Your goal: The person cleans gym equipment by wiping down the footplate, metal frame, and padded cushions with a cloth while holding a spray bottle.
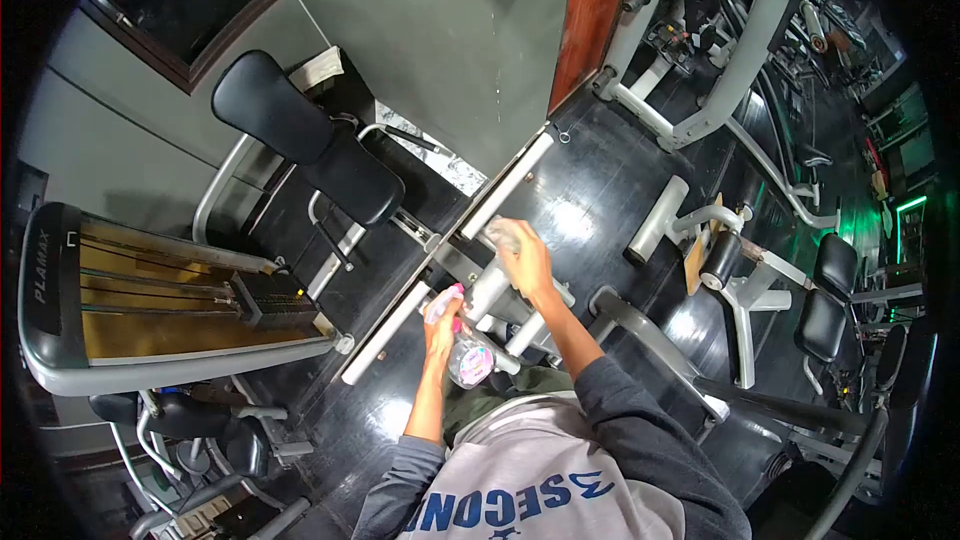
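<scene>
My left hand (437, 332) is wrapped round the neck of a clear spray bottle (471, 363) with a pink and white trigger head and a pink label. The bottle hangs close in front of my body. Farther forward, my right hand (530, 265) is closed on a crumpled greyish cloth (501, 233). Under both hands is the light grey metal frame (488, 292) of a gym machine, partly hidden by my arms. The cloth is beside the end of a long pale bar (512, 183); whether it touches the bar I cannot tell.
A black padded machine seat (357, 178) stands ahead to the left, near a weight-stack tower (190, 300). To the right are a grey machine with a padded roller (721, 260), black pads (822, 323) and a tall grey frame (690, 130). The dark floor (580, 202) is shiny.
</scene>
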Demonstrator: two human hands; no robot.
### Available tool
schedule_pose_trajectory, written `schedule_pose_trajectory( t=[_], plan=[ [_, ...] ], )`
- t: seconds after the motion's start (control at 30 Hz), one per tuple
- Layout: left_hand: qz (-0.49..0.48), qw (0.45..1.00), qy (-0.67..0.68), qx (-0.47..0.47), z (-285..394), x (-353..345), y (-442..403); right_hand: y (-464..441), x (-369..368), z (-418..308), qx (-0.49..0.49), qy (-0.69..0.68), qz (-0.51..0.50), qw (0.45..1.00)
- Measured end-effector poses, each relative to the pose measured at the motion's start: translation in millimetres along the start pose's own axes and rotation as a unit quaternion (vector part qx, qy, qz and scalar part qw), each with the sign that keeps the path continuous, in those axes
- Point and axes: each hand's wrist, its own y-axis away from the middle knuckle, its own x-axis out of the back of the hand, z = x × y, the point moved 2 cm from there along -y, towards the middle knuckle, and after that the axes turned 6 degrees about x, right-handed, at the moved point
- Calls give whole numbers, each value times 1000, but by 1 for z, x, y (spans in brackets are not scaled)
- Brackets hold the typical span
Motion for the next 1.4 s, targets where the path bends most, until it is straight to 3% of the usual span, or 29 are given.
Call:
schedule_pose_trajectory(
  t=[0.03, 0.1, 0.13, 0.23, 0.3, 0.4, 0.57, 0.63, 0.77, 0.83, 0.87, 1.03, 1.1, 1.2, 1.4],
  plan=[
    [0, 1000, 2, 0, -1, -1, 1, 1, 5, 6, 0, 1, -2, 1000],
    [7, 1000, -4, -1, 0, -2, 2, 1, 19, 21, -172, -9, -28, 985],
    [6, 1000, -4, -2, 1, -2, 1, -1, 27, 23, -171, -8, -27, 985],
    [13, 999, -43, 18, 2, -5, 2, -11, 43, 22, -239, 16, -167, 956],
    [0, 998, -37, 49, 5, -5, 1, -27, 34, 20, -257, -6, -183, 949],
    [9, 997, -30, 69, 1, -4, -2, -53, -1, 31, -122, 40, -131, 983],
    [5, 998, -23, 62, -3, -2, -3, -32, 10, 37, -159, 58, -158, 973],
    [3, 997, -19, 68, -3, -1, -2, -8, 27, 35, -90, 87, -109, 986],
    [10, 997, -41, 67, -2, -2, 0, 26, 44, 13, -38, 82, -111, 990],
    [12, 997, -36, 60, -1, -3, 0, 27, 34, 1, 68, 49, -154, 984],
    [14, 998, -34, 58, 0, -2, 0, 24, 22, 1, 141, 106, -157, 972],
    [-18, 998, -36, 41, 2, 0, 2, -4, -18, -19, 187, 222, -190, 938],
    [-22, 998, -27, 47, 1, 1, 2, -6, -27, -16, 175, 336, -240, 894],
    [-26, 999, -16, 44, -1, 3, 3, 3, -27, -11, 130, 376, -274, 876],
    [-65, 997, 28, 30, -7, 15, 5, 10, -30, -11, 140, 291, -308, 895]
  ],
)
